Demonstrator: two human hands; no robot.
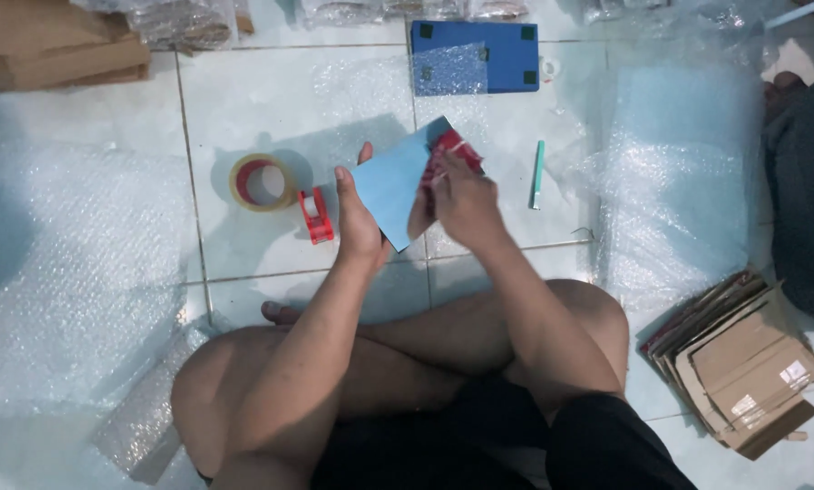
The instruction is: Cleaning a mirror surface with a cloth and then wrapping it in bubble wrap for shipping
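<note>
I sit cross-legged on a tiled floor. My left hand (357, 213) holds a light blue card-like sheet (393, 181) upright by its left edge. My right hand (466, 204) grips a small red packet (449, 150) that sits against the sheet's right side. Both hands meet over the floor in front of my knees. A roll of tape (262, 181) with a red core lies to the left of my left hand, and a red tape cutter (316, 216) rests beside it.
A blue board (506, 54) partly covered by bubble wrap lies ahead. A teal pen-like tool (537, 172) lies to the right. Bubble wrap sheets (71, 272) (679, 172) spread on both sides. Flat cardboard boxes (742, 363) are stacked at right, more cardboard (53, 45) at top left.
</note>
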